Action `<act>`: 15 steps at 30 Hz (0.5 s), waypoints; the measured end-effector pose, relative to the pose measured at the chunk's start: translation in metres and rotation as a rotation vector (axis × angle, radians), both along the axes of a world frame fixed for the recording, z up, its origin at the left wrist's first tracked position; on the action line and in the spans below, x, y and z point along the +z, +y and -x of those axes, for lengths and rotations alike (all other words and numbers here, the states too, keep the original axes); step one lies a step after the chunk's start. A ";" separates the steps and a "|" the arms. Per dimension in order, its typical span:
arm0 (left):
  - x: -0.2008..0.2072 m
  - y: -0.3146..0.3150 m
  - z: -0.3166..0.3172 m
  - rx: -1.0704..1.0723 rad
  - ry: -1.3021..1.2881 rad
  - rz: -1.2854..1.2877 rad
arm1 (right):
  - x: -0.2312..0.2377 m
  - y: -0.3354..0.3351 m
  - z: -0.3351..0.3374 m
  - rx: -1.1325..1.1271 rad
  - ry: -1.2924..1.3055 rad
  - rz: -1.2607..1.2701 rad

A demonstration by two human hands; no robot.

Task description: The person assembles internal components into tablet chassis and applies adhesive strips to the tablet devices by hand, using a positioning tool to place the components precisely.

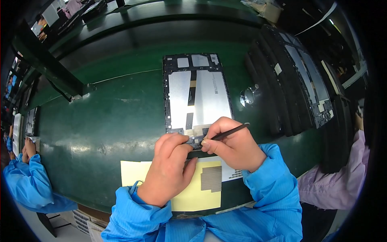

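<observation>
Head view: the right hand (236, 147) gripped one dark stick tool (234, 131) between thumb and fingers. The left hand (165, 175) rested, fingers bent, on the near edge of one tablet panel (179, 92); whether it gripped could not be told. The panel lay mid-surface, with open green surface (109, 109) left; one panel stack (300, 68) stood right. One yellow sheet (185, 202) lay near.
</observation>
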State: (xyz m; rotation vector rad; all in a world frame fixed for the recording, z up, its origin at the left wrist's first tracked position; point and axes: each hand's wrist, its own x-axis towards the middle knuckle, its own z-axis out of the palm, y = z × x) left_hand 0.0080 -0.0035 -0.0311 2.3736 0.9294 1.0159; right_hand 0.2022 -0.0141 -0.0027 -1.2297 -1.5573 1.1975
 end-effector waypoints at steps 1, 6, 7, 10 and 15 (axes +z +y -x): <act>0.000 0.000 0.000 0.000 0.000 -0.001 | -0.001 -0.001 0.000 0.010 -0.042 -0.047; -0.001 0.001 0.001 -0.005 -0.012 -0.004 | 0.002 -0.001 0.002 -0.028 0.054 0.033; -0.002 0.001 0.001 -0.004 -0.013 -0.005 | 0.002 -0.001 0.002 -0.013 0.025 0.040; -0.004 0.001 0.001 0.001 -0.030 -0.015 | 0.004 -0.001 0.004 -0.007 -0.007 0.024; -0.003 0.001 -0.001 0.005 -0.028 -0.013 | 0.009 -0.002 0.007 0.064 -0.277 -0.231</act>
